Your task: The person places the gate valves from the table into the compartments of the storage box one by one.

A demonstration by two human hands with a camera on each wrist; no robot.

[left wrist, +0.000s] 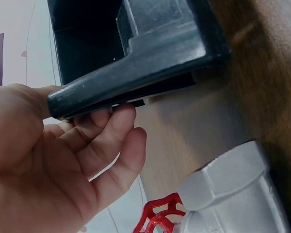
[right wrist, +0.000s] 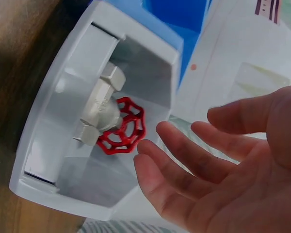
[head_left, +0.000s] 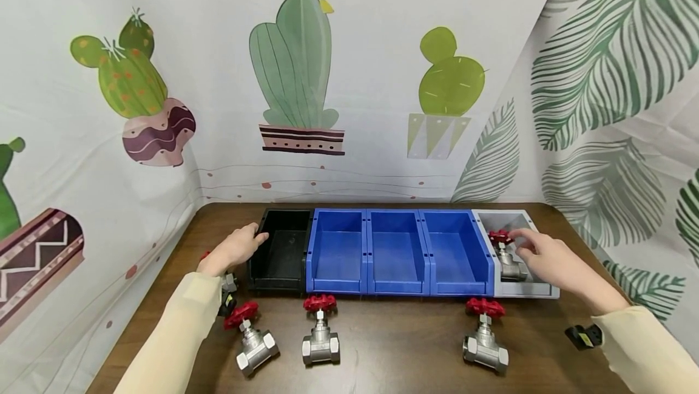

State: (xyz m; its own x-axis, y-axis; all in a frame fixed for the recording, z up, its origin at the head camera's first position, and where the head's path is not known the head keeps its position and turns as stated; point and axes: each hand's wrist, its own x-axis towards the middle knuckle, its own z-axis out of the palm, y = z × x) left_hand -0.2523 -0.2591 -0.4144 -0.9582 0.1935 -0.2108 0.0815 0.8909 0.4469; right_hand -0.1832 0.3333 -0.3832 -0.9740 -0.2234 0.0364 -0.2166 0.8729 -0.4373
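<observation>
Right hand [head_left: 548, 257]: fingers spread and loosely bent, pinching nothing; the right wrist view shows the fingertips just beside the red handwheel [right wrist: 131, 127], with a gap between them. Left hand [head_left: 235, 251]: thumb and fingers grip the rim of the black bin [head_left: 275, 283] at its left side; the outermost fingers bend outside the wall, and the thumb is largely hidden.

The handwheel belongs to a metal valve [head_left: 512, 268], which lies inside the gray bin [head_left: 528, 289], body toward the low front wall, wheel toward the back. Three blue bins [head_left: 338, 286] stand between the black and gray bins, side by side in one row.

In front of the row, on the brown table [head_left: 404, 351], are a left valve [head_left: 253, 345], tilted; a middle valve [head_left: 321, 342]; and a right valve [head_left: 485, 345]. A further valve [head_left: 229, 283] is partly hidden by the left forearm. Behind hangs a cactus-print cloth [head_left: 377, 78].
</observation>
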